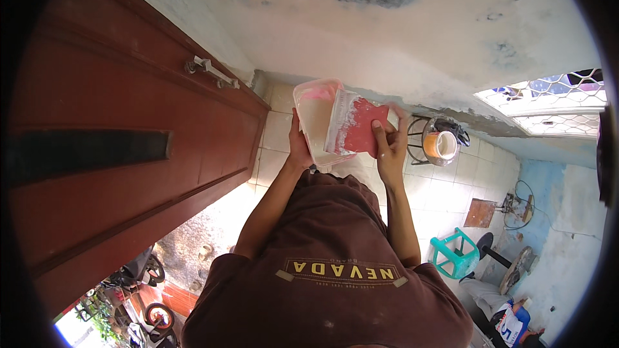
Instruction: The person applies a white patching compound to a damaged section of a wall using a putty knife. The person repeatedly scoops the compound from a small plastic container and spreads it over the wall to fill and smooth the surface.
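Observation:
My left hand [298,146] grips the near left side of a shallow pale pink plastic tub [314,125], its fingers partly hidden beneath. Whitish paste coats the inside of the tub. In my right hand [391,149] is a wide putty knife [363,125] with a red body, pinched between thumb and fingers. White paste is smeared over its blade edge. The putty knife lies over the right part of the tub and hides that side; whether they touch I cannot tell.
A patchy plastered wall [412,38] rises ahead, with a grilled window [548,103] at right. A brown door [122,84] stands left. On a round stool sits an orange-and-white container [441,146]. Lower right are a turquoise plastic stool [455,254] and another person [490,296].

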Tool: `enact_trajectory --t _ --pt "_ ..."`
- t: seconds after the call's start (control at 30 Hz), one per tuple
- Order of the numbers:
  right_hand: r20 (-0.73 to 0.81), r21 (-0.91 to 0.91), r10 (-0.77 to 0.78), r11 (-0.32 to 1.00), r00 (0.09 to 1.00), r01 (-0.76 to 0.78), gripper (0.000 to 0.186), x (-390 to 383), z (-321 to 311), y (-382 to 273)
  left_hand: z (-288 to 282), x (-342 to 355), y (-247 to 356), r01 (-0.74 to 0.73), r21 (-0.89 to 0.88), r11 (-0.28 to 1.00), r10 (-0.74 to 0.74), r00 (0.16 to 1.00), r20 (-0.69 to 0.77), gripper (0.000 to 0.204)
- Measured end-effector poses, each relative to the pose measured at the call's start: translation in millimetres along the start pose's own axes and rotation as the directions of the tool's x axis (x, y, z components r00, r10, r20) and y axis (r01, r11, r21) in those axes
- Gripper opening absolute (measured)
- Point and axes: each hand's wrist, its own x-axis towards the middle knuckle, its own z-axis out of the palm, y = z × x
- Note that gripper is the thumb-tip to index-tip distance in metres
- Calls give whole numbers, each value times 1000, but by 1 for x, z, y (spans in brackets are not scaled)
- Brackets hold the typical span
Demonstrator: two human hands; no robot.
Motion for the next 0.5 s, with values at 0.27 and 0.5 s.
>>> enact_trajectory --t 0.27,0.5 --pt "153 413 20 907 988 -82 28 -13 -8 24 -3 -14 3 -16 -73 997 23 995 100 78" --pt "53 155 296 941 954 -300 20 -16 -9 32 -9 -15 2 5 42 999 -5 1000 12 79"
